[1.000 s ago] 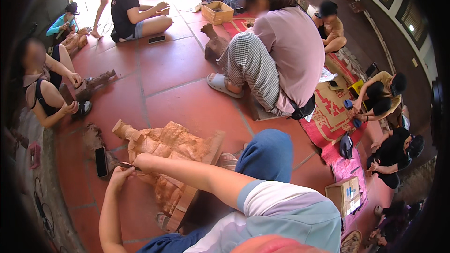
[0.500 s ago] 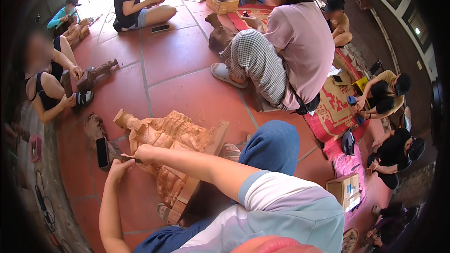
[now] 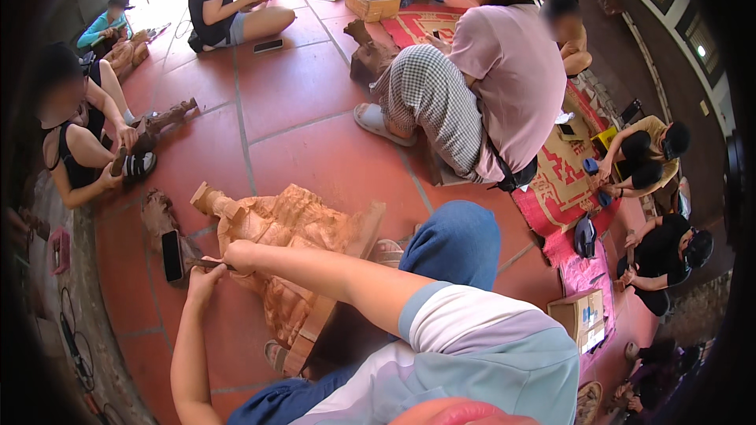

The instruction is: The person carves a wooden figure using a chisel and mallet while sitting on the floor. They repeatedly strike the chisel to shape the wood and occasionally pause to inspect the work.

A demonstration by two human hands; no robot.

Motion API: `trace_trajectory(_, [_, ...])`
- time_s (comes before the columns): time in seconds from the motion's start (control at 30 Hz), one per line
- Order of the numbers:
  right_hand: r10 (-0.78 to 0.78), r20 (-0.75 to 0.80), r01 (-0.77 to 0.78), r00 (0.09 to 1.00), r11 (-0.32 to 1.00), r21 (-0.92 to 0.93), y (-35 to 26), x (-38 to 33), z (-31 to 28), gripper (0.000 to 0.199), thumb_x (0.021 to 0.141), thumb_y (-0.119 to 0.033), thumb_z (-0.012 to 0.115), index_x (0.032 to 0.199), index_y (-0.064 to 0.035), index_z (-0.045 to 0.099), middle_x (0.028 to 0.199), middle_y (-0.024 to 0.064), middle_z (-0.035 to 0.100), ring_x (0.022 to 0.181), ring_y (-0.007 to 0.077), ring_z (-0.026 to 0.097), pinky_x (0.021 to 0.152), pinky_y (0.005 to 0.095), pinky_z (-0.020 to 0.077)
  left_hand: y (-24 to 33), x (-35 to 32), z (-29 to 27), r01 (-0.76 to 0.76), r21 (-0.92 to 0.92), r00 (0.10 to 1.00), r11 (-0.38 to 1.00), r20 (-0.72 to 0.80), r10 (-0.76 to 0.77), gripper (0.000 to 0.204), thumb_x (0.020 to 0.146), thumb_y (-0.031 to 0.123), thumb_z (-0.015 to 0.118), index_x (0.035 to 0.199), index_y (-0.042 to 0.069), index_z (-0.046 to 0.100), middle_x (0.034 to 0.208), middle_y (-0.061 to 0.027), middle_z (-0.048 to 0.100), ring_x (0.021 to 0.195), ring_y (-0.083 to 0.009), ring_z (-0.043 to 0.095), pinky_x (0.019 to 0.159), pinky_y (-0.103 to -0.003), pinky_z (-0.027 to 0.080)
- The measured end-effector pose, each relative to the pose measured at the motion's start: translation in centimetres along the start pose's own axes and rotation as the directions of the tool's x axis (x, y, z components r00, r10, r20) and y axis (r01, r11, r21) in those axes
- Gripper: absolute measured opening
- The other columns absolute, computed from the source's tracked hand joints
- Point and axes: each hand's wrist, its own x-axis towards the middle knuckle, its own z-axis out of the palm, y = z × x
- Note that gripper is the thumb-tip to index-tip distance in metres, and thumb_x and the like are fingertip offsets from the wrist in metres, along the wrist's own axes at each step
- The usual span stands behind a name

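Observation:
A reddish-brown carved wooden figure (image 3: 291,216) lies slantwise in front of me, its flat base near my knees. Over its left side, my right hand (image 3: 240,256) is closed around one end of a thin dark tool (image 3: 211,264). My left hand (image 3: 203,279) pinches the tool's other end, with the thumb up against it. The tool is mostly covered by my fingers, so its exact kind is unclear. Just left of my hands, a black phone (image 3: 172,256) leans on a darker carved wooden piece (image 3: 160,216). My right forearm hides part of the figure.
Red floor tiles (image 3: 299,142) spread ahead. A person in a pink shirt (image 3: 512,79) sits close at the front right, beside a red patterned mat (image 3: 559,181). Another person (image 3: 83,130) works wood at the left. A cardboard box (image 3: 579,319) stands at my right; a wooden crate (image 3: 372,1) lies farther off.
My left hand has shifted very slightly right along with the tool; the carved figure stays put. The person at the left has moved their hands and wooden piece closer together.

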Motion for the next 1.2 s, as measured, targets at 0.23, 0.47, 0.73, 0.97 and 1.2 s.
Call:
trace_trajectory(0.23, [-0.045,-0.228,0.065,0.972,0.995,0.079,0.6,0.8,0.1,0.016,0.073,-0.015,0.057,0.086,-0.0146,0.066,0.077,0.0116,0.065,0.075,0.0308,0.064,0.068,0.04,0.05,-1.4,0.2,-0.9,0.04,-0.126,0.989,0.991,-0.139,-0.057,0.016,0.084,0.02,0.066,0.091,0.008,0.058,0.075,0.004,0.057,0.063,-0.0043,0.052,0.055,-0.019,0.038])
trace_trajectory(0.47, [-0.11,0.01,0.11,0.994,0.994,0.002,0.5,0.3,-1.2,0.021,0.068,-0.017,0.064,0.089,-0.0141,0.065,0.076,0.0129,0.065,0.076,0.0315,0.064,0.067,0.0417,0.0493,-0.1,0.5,-1.1,-0.016,-0.057,1.0,0.998,-0.025,0.015,0.011,0.082,0.014,0.065,0.088,0.006,0.06,0.076,0.0028,0.058,0.065,-0.0048,0.051,0.055,-0.019,0.038])
trace_trajectory(0.73, [-0.104,-0.025,0.105,0.994,0.991,0.077,1.4,1.4,-1.0,0.028,0.062,-0.017,0.067,0.09,-0.0136,0.065,0.078,0.0122,0.065,0.079,0.0306,0.063,0.071,0.0399,0.0491,-0.3,1.1,-1.0,-0.039,-0.03,0.996,0.999,-0.08,0.037,0.012,0.081,0.016,0.066,0.083,0.006,0.061,0.07,0.0029,0.056,0.059,-0.0046,0.049,0.052,-0.019,0.037])
trace_trajectory(0.97, [-0.066,0.0,0.065,0.998,0.984,0.163,1.7,2.1,-1.0,0.03,0.062,-0.018,0.069,0.091,-0.0108,0.064,0.08,0.0131,0.065,0.08,0.031,0.063,0.071,0.0405,0.0488,-1.5,2.5,-1.5,-0.046,-0.077,0.986,0.996,-0.162,0.033,0.017,0.084,0.019,0.064,0.093,0.006,0.059,0.073,0.0026,0.056,0.062,-0.0043,0.05,0.053,-0.019,0.037])
trace_trajectory(1.2, [-0.039,0.045,0.039,0.998,0.999,-0.01,0.1,1.3,-3.3,0.007,0.076,-0.016,0.061,0.075,-0.0099,0.059,0.066,0.0106,0.06,0.065,0.022,0.06,0.057,0.0367,0.048,-6.3,3.2,-3.0,-0.171,0.063,0.976,0.983,-0.129,0.178,0.016,0.087,0.021,0.056,0.079,0.007,0.056,0.062,0.0025,0.052,0.055,-0.0064,0.049,0.049,-0.024,0.04])
